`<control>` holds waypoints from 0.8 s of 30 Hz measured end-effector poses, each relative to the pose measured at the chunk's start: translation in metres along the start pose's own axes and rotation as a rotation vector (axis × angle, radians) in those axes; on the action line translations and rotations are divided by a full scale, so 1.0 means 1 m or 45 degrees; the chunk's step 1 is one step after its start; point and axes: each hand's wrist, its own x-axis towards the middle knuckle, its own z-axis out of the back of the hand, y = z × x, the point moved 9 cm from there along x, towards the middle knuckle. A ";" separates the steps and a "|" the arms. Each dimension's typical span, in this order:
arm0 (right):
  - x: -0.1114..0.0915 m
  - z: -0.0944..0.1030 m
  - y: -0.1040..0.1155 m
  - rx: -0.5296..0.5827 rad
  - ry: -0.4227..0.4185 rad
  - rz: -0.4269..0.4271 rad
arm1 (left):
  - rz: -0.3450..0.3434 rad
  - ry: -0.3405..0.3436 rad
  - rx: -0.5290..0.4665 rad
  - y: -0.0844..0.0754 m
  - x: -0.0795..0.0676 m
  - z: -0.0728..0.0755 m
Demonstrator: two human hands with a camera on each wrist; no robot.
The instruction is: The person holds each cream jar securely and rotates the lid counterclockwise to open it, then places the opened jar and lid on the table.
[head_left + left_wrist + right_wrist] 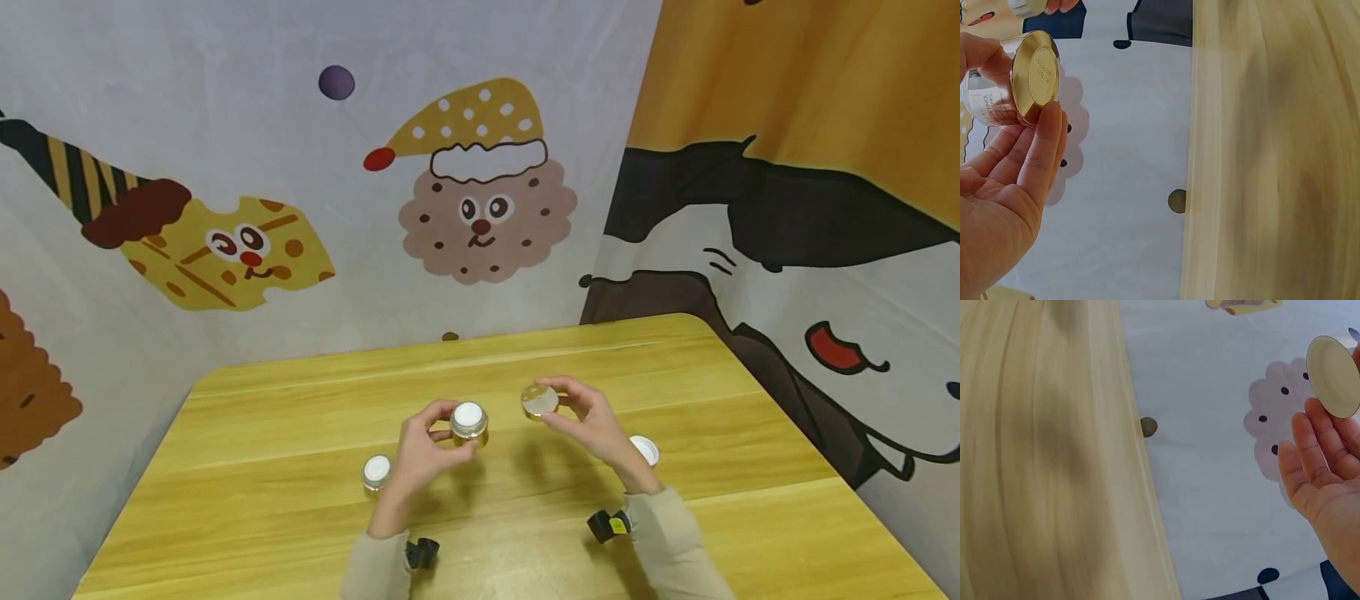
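My left hand point(426, 450) grips a small cosmetic cream jar point(469, 427) with a white top face, held up over the table. Its shiny gold base point(1038, 75) and clear wall show in the left wrist view. To the right, my right hand point(588, 421) pinches a round gold lid point(540, 401) at its edge, apart from the jar. In the right wrist view that lid point(1333, 376) shows a pale, plain face. A second cream jar point(377, 473), also white on top, stands on the table beside my left wrist. Near my right wrist lies a white disc point(645, 450), partly behind the forearm.
The wooden table point(300, 533) has rounded far corners. Behind it hangs a cloth backdrop point(360, 250) printed with cartoon food figures. A black wrist camera point(422, 553) sits on the left sleeve, another black camera point(606, 526) on the right.
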 end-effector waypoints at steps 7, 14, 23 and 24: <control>-0.008 0.014 -0.005 -0.036 -0.030 -0.053 | -0.006 -0.021 -0.012 0.023 0.001 0.005; -0.016 0.026 -0.010 -0.073 -0.049 -0.094 | -0.015 -0.019 0.006 0.027 -0.003 0.010; -0.028 0.039 -0.015 -0.080 -0.101 -0.107 | 0.035 -0.021 0.023 0.017 -0.006 0.013; -0.029 0.040 -0.016 -0.077 -0.105 -0.110 | 0.044 -0.020 0.019 0.022 -0.005 0.014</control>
